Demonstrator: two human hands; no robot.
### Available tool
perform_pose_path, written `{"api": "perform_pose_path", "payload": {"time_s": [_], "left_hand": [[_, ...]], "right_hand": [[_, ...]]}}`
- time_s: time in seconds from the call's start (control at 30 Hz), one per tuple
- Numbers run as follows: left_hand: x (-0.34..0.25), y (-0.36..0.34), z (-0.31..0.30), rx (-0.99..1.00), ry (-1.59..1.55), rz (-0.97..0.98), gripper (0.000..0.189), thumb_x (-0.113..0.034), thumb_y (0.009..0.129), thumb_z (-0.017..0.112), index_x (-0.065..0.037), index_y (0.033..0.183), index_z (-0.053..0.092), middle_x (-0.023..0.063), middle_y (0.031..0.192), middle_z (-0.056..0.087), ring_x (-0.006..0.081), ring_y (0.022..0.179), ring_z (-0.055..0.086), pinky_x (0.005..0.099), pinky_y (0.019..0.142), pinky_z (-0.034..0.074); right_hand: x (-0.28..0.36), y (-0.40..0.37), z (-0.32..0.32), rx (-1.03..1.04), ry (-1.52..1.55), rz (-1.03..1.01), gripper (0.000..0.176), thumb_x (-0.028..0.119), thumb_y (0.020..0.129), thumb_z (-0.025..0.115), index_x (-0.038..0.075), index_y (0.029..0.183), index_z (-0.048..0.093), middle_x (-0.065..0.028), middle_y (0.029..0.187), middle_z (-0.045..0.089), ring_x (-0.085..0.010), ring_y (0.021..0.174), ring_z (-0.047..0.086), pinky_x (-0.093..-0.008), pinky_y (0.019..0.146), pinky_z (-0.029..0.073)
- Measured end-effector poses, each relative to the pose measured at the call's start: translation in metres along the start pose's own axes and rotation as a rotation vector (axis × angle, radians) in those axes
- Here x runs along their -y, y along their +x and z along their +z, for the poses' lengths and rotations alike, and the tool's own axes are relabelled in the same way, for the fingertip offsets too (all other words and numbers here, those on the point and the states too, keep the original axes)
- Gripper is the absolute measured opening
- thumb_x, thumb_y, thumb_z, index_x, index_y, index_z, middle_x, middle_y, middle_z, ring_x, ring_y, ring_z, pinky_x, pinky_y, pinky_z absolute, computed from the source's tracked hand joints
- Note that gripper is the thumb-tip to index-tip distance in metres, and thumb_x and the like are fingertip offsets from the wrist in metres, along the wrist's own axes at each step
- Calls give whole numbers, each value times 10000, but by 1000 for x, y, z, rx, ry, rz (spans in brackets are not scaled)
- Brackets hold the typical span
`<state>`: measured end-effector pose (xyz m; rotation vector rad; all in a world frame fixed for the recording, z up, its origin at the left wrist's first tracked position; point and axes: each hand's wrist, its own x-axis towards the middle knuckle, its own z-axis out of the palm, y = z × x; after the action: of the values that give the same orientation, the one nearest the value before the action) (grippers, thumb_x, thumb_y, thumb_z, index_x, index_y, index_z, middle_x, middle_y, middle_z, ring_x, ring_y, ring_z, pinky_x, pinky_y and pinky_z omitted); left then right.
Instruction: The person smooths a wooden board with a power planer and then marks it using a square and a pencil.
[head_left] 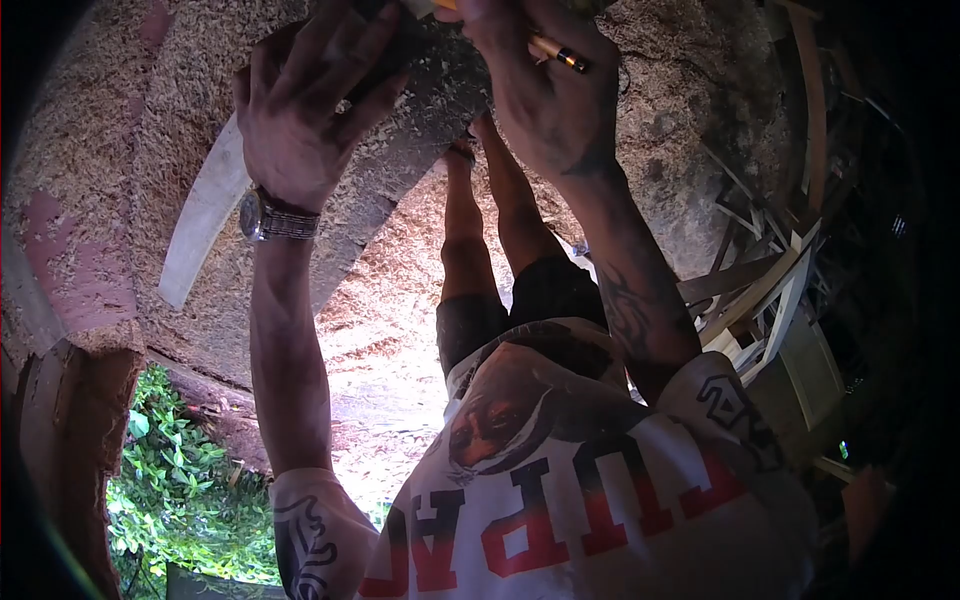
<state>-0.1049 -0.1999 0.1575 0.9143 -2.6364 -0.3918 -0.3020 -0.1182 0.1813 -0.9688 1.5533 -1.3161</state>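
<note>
My left hand [300,125], with a wristwatch [277,219] on its wrist, is at the upper left, fingers spread and pressing on a dark surface near the top edge. To its right, my right hand [550,105] is closed around a thin pencil-like stick [559,53], whose dark, gold-banded end sticks out past the fingers. The fingertips of both hands are partly cut off or in shadow. A pale curved strip [203,222] lies just under and beside my left hand.
Wood shavings cover the ground [390,290] around my bare legs and feet. Scrap wood strips [765,290] are piled at the right. Green plants [185,480] show at the lower left, beside a wooden post [75,440].
</note>
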Motion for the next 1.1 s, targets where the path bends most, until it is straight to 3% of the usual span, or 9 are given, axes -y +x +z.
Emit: {"api": "perform_pose_path", "payload": {"time_s": [0.23, 0.33, 0.4, 0.57, 0.7, 0.8, 0.9, 1.0, 1.1], "left_hand": [[1, 0, 1, -15, -19, 16, 595, -422, 826, 767, -176, 1365, 704, 142, 1500, 577, 385, 1168, 594, 508, 995, 455], [-2, 3, -4, 26, -21, -8, 614, -414, 810, 776, -181, 1372, 698, 133, 1494, 582, 382, 1161, 590, 511, 991, 453], [-11, 6, -13, 82, -35, -70, 623, -410, 801, 782, -186, 1376, 695, 126, 1493, 583, 377, 1159, 589, 513, 991, 452], [-1, -2, 0, 4, -36, -25, 625, -405, 791, 791, -198, 1373, 698, 115, 1499, 578, 368, 1165, 583, 515, 994, 452], [-2, 0, -1, -5, 3, -12, 607, -403, 792, 791, -198, 1358, 710, 114, 1499, 578, 365, 1164, 581, 519, 999, 456], [-1, 1, -2, 22, -10, -28, 575, -404, 813, 775, -219, 1355, 713, 105, 1484, 590, 368, 1164, 576, 517, 986, 464], [0, 0, -1, 29, 28, -21, 635, -428, 819, 783, -152, 1382, 684, 147, 1430, 620, 382, 1171, 599, 507, 985, 469], [5, -5, 10, -57, 60, -6, 532, -430, 840, 824, -325, 1349, 712, -30, 1507, 574, 243, 1212, 598, 459, 1005, 491], [5, -7, 12, -53, 35, -44, 528, -480, 835, 801, -349, 1339, 715, -89, 1480, 601, 252, 1228, 584, 459, 1023, 450]], "right_hand": [[-15, 1, 4, -19, -95, -150, 241, 164, 1054, 648, -49, 1149, 706, -104, 992, 748, -151, 946, 697, -279, 793, 546], [1, -1, 3, 39, -152, -73, 225, 150, 1041, 659, -48, 1137, 709, -132, 979, 752, -162, 918, 708, -298, 781, 554], [-9, 2, 1, 2, -217, -312, 225, 151, 1039, 658, -44, 1139, 709, -130, 953, 747, -168, 883, 714, -299, 763, 552], [46, 2, -19, 216, -497, 137, 201, 126, 1021, 675, -40, 1127, 717, -127, 915, 742, -190, 800, 719, -308, 726, 553], [26, -9, -7, -20, -261, -42, 165, 86, 1007, 681, -45, 1099, 718, -127, 899, 735, -184, 785, 712, -305, 724, 553], [7, 1, -2, -44, -291, -317, 153, 62, 1001, 679, -49, 1101, 713, -133, 901, 733, -183, 810, 714, -294, 734, 549], [-10, 8, 10, -16, -238, -338, 152, 36, 987, 682, -48, 1109, 714, -151, 928, 742, -201, 846, 726, -297, 752, 557], [-12, 22, 15, -2, -229, -349, 141, 8, 971, 683, -57, 1091, 717, -171, 972, 756, -218, 893, 743, -325, 774, 579], [-4, 22, 12, 35, -261, -250, 138, 7, 971, 683, -63, 1085, 715, -175, 980, 757, -214, 904, 746, -331, 780, 584]]}}
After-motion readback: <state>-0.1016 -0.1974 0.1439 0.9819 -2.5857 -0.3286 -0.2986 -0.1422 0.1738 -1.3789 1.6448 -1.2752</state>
